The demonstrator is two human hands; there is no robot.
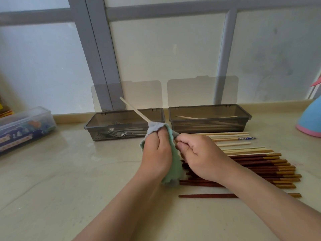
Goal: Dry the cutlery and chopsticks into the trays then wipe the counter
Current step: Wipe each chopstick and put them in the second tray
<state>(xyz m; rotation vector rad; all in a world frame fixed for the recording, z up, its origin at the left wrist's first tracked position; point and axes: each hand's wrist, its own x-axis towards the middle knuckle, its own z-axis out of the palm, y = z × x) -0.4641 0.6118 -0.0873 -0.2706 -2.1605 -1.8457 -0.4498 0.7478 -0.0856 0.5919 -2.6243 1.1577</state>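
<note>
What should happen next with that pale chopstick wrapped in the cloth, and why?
Probably slide the pale chopstick out of the cloth the left hand grips and into the right tray: a similar chopstick already lies there, while the left tray holds forks.

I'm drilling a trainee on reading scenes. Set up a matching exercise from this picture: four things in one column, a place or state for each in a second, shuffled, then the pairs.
Things
1. left tray
2. right tray
3. cloth
4. dark red chopsticks

Places or states
A. lying in a row on the counter
B. holds forks
C. wrapped round a pale chopstick, gripped by the left hand
D. a light chopstick lies in it, no forks

Pairs: 1-B, 2-D, 3-C, 4-A
</note>
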